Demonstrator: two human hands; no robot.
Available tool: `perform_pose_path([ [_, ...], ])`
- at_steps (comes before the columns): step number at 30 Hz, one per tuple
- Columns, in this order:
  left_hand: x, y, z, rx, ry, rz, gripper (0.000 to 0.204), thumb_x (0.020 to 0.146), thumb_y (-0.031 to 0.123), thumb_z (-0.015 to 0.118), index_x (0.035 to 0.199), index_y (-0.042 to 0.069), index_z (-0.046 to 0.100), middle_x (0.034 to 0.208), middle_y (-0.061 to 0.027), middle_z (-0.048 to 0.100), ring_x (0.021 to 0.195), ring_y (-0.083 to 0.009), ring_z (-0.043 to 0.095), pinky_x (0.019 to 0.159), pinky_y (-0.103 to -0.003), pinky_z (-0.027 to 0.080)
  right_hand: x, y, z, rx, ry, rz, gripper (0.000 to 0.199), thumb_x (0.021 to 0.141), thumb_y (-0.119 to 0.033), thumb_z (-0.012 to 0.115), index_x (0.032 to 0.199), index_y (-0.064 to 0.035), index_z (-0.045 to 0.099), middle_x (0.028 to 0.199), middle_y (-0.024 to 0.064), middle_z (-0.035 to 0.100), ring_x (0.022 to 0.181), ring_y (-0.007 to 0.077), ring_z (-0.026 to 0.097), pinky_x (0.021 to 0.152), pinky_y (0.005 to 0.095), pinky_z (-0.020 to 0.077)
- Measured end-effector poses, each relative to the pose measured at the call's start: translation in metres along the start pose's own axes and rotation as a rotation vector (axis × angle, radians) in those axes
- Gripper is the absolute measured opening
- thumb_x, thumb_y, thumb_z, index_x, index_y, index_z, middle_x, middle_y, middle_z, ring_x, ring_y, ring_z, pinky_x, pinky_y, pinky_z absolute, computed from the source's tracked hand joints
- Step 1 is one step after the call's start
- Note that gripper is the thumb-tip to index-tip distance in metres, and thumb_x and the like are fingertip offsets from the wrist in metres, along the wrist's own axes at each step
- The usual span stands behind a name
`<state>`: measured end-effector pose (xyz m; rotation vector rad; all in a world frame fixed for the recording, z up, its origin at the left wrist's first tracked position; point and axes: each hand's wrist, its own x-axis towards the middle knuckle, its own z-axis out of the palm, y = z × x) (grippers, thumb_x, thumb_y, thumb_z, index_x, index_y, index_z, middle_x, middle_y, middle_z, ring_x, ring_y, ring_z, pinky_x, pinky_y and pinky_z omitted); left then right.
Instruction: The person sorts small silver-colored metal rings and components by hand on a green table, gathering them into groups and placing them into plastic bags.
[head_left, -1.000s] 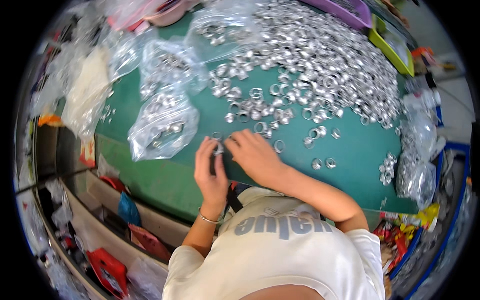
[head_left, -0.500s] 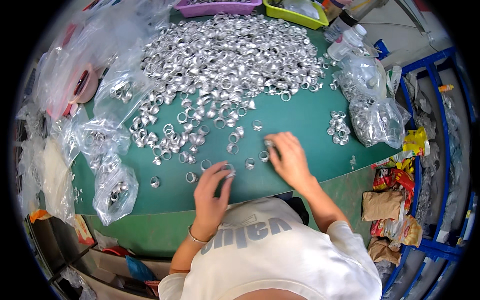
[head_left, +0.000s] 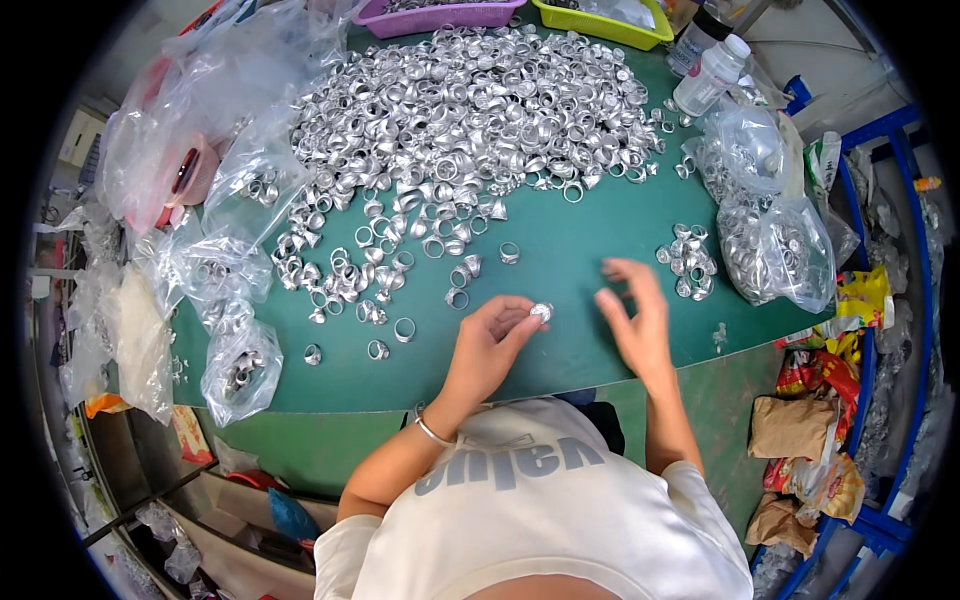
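My left hand [head_left: 488, 345] is closed near the front of the table, with a silver ring [head_left: 541, 312] pinched between thumb and fingertips. Its broad, shiny face is turned up. Whether more rings sit inside the curled fingers is hidden. To the right, my right hand [head_left: 640, 322] hovers with thumb and fingers apart and nothing visible between them; its fingertips are slightly blurred. A single ring [head_left: 509, 253] lies just beyond my left hand. Nearby on the left are another loose ring [head_left: 404, 329] and one more ring [head_left: 377, 350].
A large heap of silver rings [head_left: 470, 110] covers the back of the green table [head_left: 570, 240]. A small ring pile [head_left: 687, 262] lies at right, beside a filled plastic bag [head_left: 775, 250]. More clear bags [head_left: 240, 370] line the left. Purple [head_left: 440, 20] and yellow-green trays [head_left: 605, 30] stand behind.
My left hand has moved right with a ring in its fingertips. My right hand has shifted right, away from it. Two rings that lay between the hands are gone from the tabletop.
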<state>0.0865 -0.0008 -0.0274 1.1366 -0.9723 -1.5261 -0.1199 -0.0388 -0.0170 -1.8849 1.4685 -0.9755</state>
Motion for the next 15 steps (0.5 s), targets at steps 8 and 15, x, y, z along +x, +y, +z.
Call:
perform_pose_path([
  [8,-0.002,0.009,0.005,0.283,0.067,0.044,0.017,0.086,0.004,0.064,0.101,-0.002,0.059,0.098,-0.0096,0.067,0.088,-0.0183,0.064,0.075,-0.026,0.048,-0.001,-0.018,0.022,0.172,-0.189,-0.084,0.037,0.071,-0.001,0.072,0.107,-0.0037,0.062,0.098,0.012,0.064,0.091,0.0274,0.058,0.079,0.0345,0.0454],
  [15,-0.015,0.007,-0.031,0.93,0.332,0.451,0.026,0.076,-0.001,0.068,0.099,0.002,0.059,0.103,-0.0126,0.058,0.095,-0.0309,0.053,0.081,-0.038,0.043,0.012,0.049,-0.007,-0.64,0.19,-0.112,0.023,0.071,-0.002,0.067,0.094,-0.0044,0.061,0.097,0.0115,0.06,0.091,0.0293,0.052,0.075,0.0402,0.0381],
])
